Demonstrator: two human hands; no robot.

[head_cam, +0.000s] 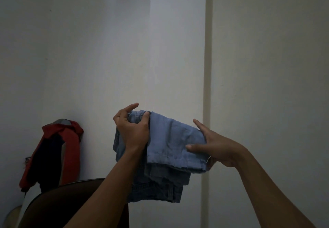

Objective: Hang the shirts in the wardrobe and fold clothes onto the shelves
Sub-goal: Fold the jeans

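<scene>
A folded pair of light blue jeans [170, 142] is held up in the air in front of a white wall. My left hand [133, 129] grips the jeans' left edge, thumb over the top fold and fingers behind the cloth. My right hand [213, 147] holds the right edge, thumb on the front and fingers behind, index finger pointing up. Lower folded layers of denim hang down below the hands. No wardrobe or shelf shows in this view.
A red and dark garment [58, 149] hangs on the wall at the lower left. A dark rounded chair back [58, 202] rises at the bottom left. A pale vertical strip [207, 85] runs down the wall at the right of centre.
</scene>
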